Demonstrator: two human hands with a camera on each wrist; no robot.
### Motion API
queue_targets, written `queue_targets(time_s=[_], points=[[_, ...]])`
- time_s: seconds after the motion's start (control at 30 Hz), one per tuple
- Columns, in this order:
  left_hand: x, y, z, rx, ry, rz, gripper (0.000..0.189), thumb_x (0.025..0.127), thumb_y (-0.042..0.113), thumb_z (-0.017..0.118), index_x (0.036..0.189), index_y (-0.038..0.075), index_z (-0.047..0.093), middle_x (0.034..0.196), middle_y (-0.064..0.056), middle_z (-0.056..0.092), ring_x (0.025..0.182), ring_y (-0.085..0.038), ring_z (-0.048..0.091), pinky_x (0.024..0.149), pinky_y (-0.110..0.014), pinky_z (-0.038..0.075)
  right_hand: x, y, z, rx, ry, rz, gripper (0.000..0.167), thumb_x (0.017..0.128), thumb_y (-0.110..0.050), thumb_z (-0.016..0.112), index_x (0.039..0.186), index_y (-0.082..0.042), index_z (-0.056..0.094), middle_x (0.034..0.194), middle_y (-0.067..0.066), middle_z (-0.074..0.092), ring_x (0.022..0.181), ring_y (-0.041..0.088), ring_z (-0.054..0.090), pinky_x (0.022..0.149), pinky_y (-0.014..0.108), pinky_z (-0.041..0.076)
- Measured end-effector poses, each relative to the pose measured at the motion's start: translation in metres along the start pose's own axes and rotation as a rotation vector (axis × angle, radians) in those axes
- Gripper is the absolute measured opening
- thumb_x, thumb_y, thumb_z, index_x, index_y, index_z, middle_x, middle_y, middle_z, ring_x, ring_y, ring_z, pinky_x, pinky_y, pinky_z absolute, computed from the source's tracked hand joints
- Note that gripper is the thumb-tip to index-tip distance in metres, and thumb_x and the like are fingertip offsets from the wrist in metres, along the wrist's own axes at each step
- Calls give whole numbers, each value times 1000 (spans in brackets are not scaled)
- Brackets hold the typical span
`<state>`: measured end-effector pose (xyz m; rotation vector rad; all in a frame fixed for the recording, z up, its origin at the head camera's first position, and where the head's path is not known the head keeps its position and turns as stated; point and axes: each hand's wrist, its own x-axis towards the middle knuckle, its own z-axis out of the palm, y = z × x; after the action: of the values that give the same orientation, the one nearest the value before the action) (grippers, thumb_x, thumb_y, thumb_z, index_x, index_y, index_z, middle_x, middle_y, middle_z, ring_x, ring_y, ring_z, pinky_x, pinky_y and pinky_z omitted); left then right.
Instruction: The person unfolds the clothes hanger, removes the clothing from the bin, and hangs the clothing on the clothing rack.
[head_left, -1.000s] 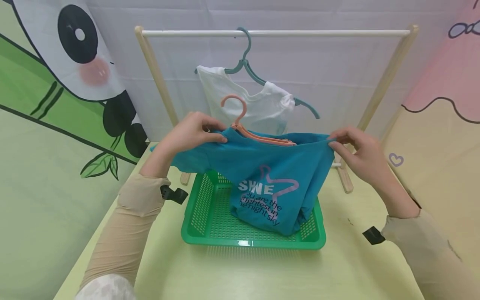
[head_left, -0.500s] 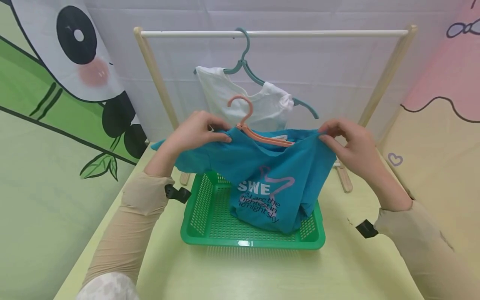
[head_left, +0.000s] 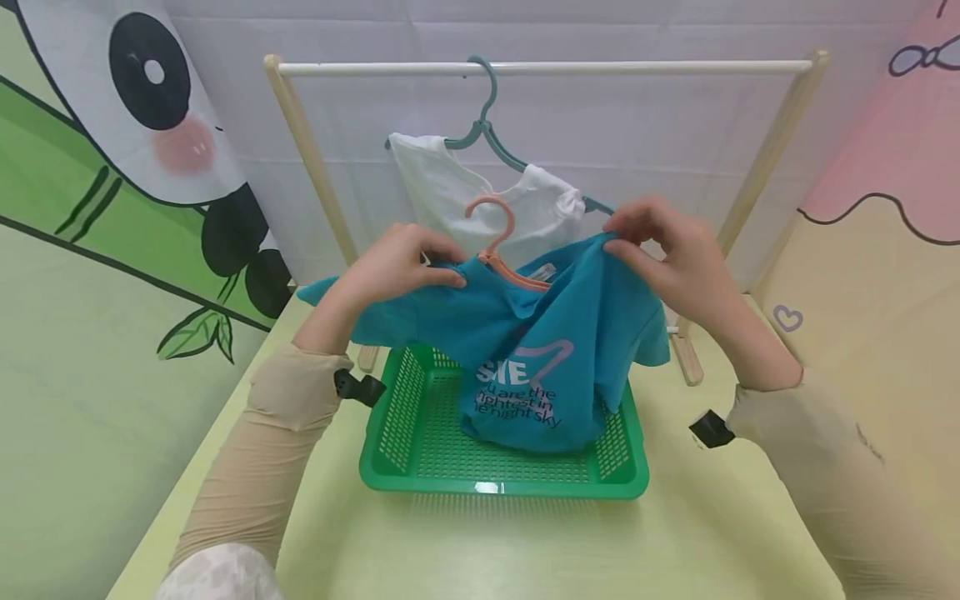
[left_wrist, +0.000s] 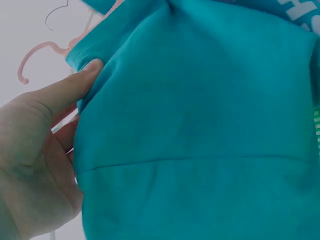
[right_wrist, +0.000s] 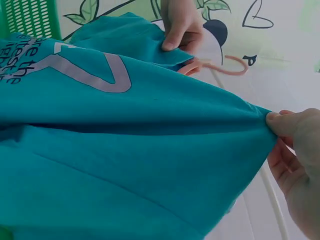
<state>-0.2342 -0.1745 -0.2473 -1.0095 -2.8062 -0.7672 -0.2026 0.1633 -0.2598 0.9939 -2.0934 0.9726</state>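
Observation:
A blue T-shirt (head_left: 555, 367) with white and dark lettering hangs between my two hands, its lower part over the green basket. My left hand (head_left: 408, 265) pinches the shirt at the shoulder beside the collar; its thumb lies on the front in the left wrist view. At the other side of the collar, my right hand (head_left: 663, 254) pinches the fabric between thumb and fingers and lifts it to a peak. An orange hanger (head_left: 498, 229) pokes its hook up through the neck opening, close to my left fingertips. Most of the hanger's body is hidden inside the shirt.
Behind the shirt stands a rack with a white rail (head_left: 637, 68) and wooden legs. From the rail a white top (head_left: 480, 187) hangs on a grey-green hanger (head_left: 491, 92). The green basket (head_left: 480, 487) sits on the pale yellow-green table (head_left: 450, 550).
My right hand has moved up and to the left, raising its side of the collar and bunching the shirt. The orange hanger and left hand have shifted slightly right.

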Motion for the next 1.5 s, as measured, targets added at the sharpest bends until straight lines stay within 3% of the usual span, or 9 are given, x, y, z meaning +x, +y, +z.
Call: queue_targets(time_s=[0.2, 0.43, 0.83, 1.1, 1.5], points=[[0, 0, 0, -18, 13, -4, 19, 88, 22, 75, 106, 14, 77, 102, -3, 76, 89, -16, 65, 83, -37, 52, 12, -6, 3, 63, -17, 23, 26, 86, 3, 71, 111, 5, 63, 103, 14, 70, 87, -4, 62, 81, 9, 51], [-3, 1, -6, -35, 48, -23, 23, 88, 21, 76, 110, 13, 76, 105, -4, 76, 91, -17, 63, 83, -36, 51, 13, -1, 9, -46, -116, 71, 28, 87, -5, 73, 113, -3, 64, 101, 7, 71, 84, -9, 59, 80, 7, 49], [1, 6, -2, -20, 21, -3, 21, 89, 23, 75, 107, 15, 76, 102, -3, 76, 88, -17, 60, 80, -35, 49, 27, -11, 21, 8, -161, 37, 25, 88, -8, 73, 111, -4, 64, 102, 4, 70, 85, 2, 63, 81, 11, 51], [-3, 8, -4, -64, 67, -18, 21, 88, 20, 76, 108, 13, 76, 104, -5, 76, 92, -17, 62, 86, -37, 51, 23, -7, 22, -21, -230, 124, 23, 87, -11, 75, 108, -5, 68, 99, 7, 71, 84, 13, 65, 76, 10, 50], [-2, 9, -3, -51, 95, -1, 19, 88, 19, 75, 106, 12, 76, 102, -6, 76, 93, -18, 67, 90, -39, 53, 12, -1, 21, -162, -379, 186, 17, 88, -24, 75, 104, -16, 76, 92, 2, 76, 85, 14, 69, 76, 36, 55]])
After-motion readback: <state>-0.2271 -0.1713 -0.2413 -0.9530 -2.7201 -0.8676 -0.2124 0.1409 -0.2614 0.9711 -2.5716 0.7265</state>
